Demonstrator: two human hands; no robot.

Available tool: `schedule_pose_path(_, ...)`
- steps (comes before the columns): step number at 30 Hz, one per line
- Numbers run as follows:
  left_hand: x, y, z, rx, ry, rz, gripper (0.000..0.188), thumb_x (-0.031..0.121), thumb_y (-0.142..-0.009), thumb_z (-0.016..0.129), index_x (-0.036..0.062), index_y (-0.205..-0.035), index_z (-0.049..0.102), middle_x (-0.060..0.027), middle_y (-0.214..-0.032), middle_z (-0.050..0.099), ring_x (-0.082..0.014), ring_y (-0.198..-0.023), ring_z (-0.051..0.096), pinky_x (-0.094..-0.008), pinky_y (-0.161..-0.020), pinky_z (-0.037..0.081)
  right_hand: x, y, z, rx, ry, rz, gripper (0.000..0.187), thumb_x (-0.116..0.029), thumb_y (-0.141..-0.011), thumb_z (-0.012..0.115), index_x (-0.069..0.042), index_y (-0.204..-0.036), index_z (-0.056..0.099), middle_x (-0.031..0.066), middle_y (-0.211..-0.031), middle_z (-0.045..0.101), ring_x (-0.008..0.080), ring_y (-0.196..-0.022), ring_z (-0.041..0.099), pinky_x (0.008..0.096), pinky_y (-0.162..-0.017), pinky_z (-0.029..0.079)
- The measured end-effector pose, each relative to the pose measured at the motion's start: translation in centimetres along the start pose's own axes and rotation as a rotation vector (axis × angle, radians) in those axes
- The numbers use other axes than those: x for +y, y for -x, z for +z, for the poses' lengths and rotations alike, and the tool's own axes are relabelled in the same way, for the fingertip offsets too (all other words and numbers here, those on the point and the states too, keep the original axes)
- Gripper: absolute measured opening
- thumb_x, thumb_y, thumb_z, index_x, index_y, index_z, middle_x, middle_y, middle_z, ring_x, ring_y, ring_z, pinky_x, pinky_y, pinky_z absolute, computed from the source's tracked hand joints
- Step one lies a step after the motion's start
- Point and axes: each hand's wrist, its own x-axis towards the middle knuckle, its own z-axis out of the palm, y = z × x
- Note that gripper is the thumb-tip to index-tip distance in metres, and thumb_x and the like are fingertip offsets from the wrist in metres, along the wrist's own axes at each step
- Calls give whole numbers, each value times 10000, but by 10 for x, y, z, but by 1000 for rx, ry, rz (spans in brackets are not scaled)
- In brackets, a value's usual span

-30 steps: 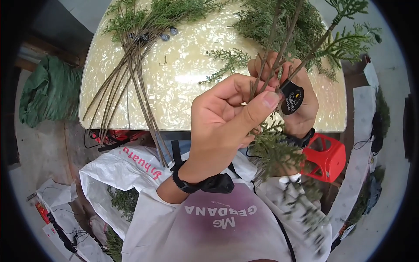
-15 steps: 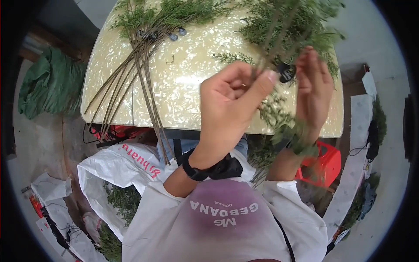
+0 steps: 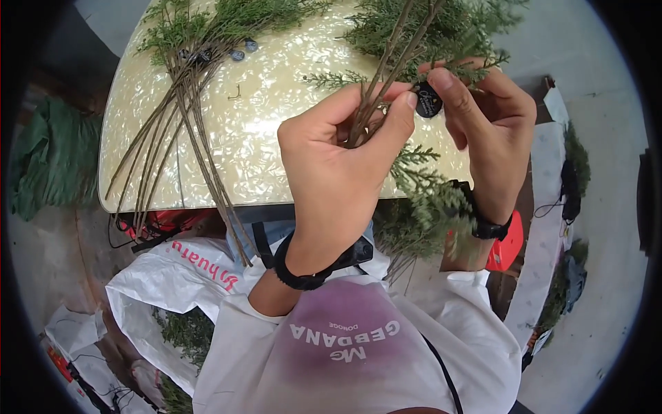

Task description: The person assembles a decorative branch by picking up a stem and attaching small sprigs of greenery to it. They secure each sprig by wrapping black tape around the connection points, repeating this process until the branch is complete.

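My left hand point(image 3: 334, 169) is closed around several bare brown stems point(image 3: 394, 62), which rise past my thumb over the table. Beside my left thumb hangs a round black tag point(image 3: 428, 101) with light markings. My right hand point(image 3: 498, 117) has its thumb and fingers pinched at the tag's upper right edge, next to a green evergreen sprig point(image 3: 476, 67). What fastens the tag is too small to make out. Leafy evergreen sprigs point(image 3: 420, 183) hang below, between my wrists.
A pearly cream table point(image 3: 262, 138) carries a bundle of evergreen branches point(image 3: 183, 86) with small dark tags at left, and a green pile point(image 3: 372, 31) at the back. Below stand a white sack point(image 3: 138, 290) holding greenery and a red stool point(image 3: 507, 245). A green sack point(image 3: 52, 152) lies at left.
My right hand was upright with fingers extended beside the tag; now it pinches at the tag's edge. My left hand keeps its hold on the stems. The whole view has shifted slightly.
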Motion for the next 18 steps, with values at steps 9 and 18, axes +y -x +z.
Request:
schedule_pose_path(9,-3,1,6,-4,26,-60,116,25,-864,702,-51,-951,692,57,-690,576,15,-610,457,-157,-511,319,10,-2,-1,-21,-82,31,129,-85,-857,725,23,-921,692,-27,-606,567,12,-467,426,189,-404,258)
schedule_pose_path(18,-12,1,7,-1,15,-101,121,-7,-860,698,-61,-968,691,45,-724,585,7,-630,468,-151,-533,328,20,-2,-7,-95,-117,111,124,-72,-871,705,37,-927,685,41,-744,673,40,-481,484,189,-403,340)
